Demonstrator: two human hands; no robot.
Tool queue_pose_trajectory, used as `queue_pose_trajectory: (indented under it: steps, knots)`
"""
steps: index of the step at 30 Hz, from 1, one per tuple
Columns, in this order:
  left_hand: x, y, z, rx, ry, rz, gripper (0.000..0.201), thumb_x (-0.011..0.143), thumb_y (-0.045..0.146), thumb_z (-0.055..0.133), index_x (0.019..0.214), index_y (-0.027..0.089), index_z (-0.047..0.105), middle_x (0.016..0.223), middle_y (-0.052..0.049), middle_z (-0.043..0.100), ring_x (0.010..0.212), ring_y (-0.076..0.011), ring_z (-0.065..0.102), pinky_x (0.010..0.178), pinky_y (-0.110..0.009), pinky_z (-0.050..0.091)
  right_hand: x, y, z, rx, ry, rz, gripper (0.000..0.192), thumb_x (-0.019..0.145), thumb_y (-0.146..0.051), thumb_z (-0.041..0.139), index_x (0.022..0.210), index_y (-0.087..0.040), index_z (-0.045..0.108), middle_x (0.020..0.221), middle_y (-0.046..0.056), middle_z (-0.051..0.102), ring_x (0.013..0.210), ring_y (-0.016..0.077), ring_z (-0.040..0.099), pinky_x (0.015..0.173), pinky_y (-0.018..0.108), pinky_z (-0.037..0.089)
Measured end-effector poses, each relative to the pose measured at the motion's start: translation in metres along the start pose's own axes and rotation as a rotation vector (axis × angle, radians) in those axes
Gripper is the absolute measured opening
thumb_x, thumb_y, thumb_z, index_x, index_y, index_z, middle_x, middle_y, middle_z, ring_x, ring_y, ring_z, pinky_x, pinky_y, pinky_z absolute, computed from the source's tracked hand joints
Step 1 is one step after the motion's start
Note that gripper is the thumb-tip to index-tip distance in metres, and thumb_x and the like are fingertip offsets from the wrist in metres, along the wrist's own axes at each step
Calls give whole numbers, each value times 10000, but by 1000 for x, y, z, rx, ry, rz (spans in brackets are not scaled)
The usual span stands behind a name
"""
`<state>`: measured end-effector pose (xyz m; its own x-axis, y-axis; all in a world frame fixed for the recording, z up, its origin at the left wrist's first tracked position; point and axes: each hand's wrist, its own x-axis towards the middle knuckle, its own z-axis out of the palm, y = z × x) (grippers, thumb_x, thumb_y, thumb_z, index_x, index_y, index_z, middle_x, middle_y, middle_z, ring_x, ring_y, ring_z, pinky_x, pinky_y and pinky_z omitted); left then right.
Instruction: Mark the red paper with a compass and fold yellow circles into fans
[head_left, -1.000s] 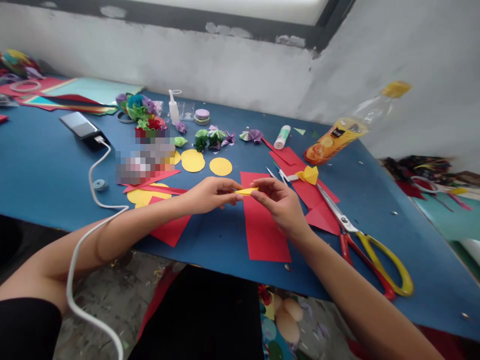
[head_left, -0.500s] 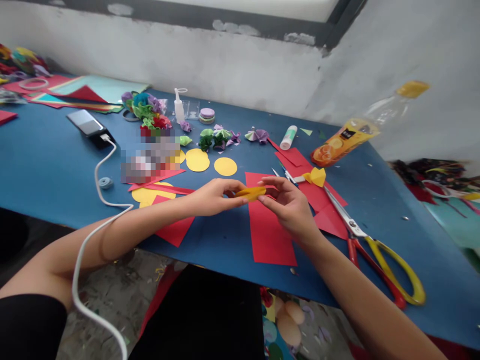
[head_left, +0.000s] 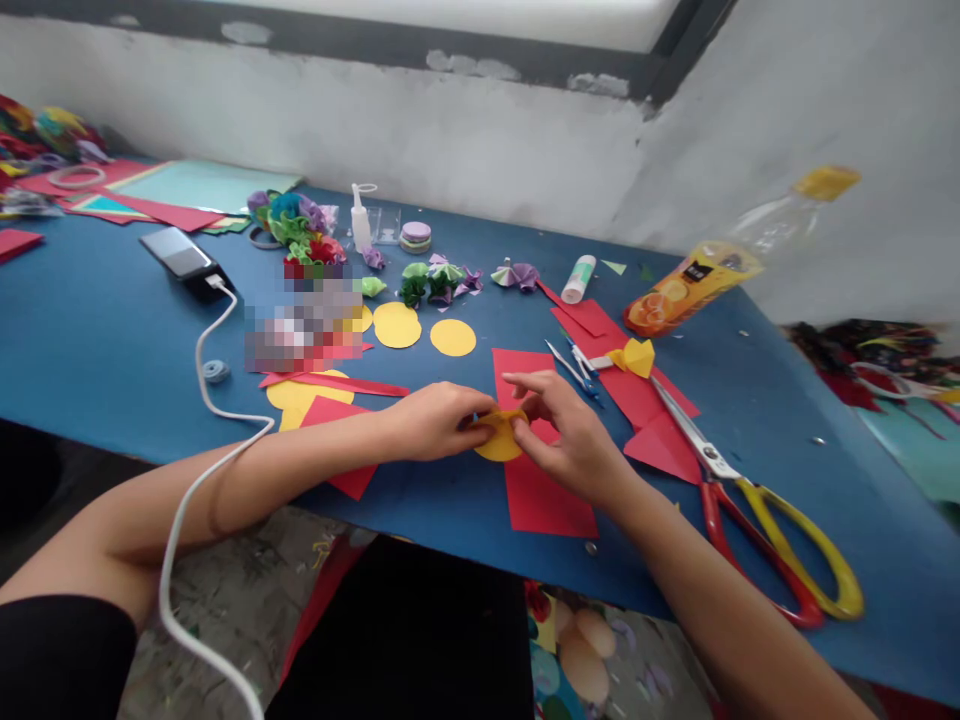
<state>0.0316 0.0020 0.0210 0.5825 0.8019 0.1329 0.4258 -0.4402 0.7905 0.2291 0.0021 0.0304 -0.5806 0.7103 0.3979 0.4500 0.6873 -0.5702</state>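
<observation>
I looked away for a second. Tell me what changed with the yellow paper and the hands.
The yellow paper piece, held up as a flat folded sliver a second ago, now shows as an opened round shape lowered onto the red sheet. The left hand and right hand came down with it and still pinch it from either side. The scissors and loose yellow circles lie as before.

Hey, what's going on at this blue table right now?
A person is working a yellow paper circle with both hands: the left hand and the right hand pinch it from either side, low over the blue table and the edge of a red paper sheet. More yellow circles, small folded paper flowers, a glue stick and big scissors lie around them.
</observation>
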Motion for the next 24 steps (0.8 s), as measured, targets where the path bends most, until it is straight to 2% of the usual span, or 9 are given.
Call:
queue_pose_trajectory:
  steps: [3,6,10,12,15,18,21,24]
  knots:
    - [3,-3,3,-134,45,-67,88,799,227,519,744,158,519,609,41,482,546,-91,466,512,-214,353,-1,1,0,-109,77,-105,378,871,-107,446,1204,-271,524,1048,74,515,871,169,587,800,322,535]
    - [5,-3,0,-308,67,-106,148,833,284,480,847,139,505,713,12,551,635,-98,560,567,-211,440,-2,3,-1,-153,116,-204,410,880,-62,397,1176,-297,555,1125,76,483,985,174,562,831,323,533]
    - [6,1,-4,-648,113,-159,234,780,292,589,939,128,539,883,-35,634,771,-116,619,690,-235,488,-4,6,-2,-184,73,-249,294,886,-158,514,1118,-318,598,1150,68,477,983,181,555,792,333,541]
    - [6,2,-4,-681,101,-165,187,800,284,574,900,127,558,843,-26,629,742,-106,604,679,-230,474,-4,6,-2,-161,79,-243,185,861,-252,601,1038,-292,635,1153,71,492,991,193,554,798,340,534]
    - [3,1,-3,-538,94,-129,167,839,288,540,811,125,571,691,16,556,621,-75,523,579,-201,406,-4,3,0,-60,142,-192,131,820,-345,654,918,-257,651,1133,66,532,984,194,564,814,338,523]
    - [-1,3,-2,-396,66,-83,241,882,329,498,789,127,590,669,16,545,602,-75,501,561,-201,383,-3,-1,4,99,247,-68,208,800,-401,669,933,-254,607,1021,41,590,891,171,596,780,323,524]
    - [-3,7,-2,-455,-5,-72,296,892,393,485,857,129,614,769,-16,604,701,-106,569,642,-223,442,-2,-4,8,304,283,110,336,773,-442,689,1001,-250,533,880,1,602,720,128,602,685,285,529]
    - [-4,10,-1,-523,-28,-80,307,813,405,613,949,129,612,821,-22,617,726,-117,585,649,-227,462,-2,-5,11,423,294,172,374,745,-422,724,997,-245,511,799,-27,579,685,109,586,665,259,523]
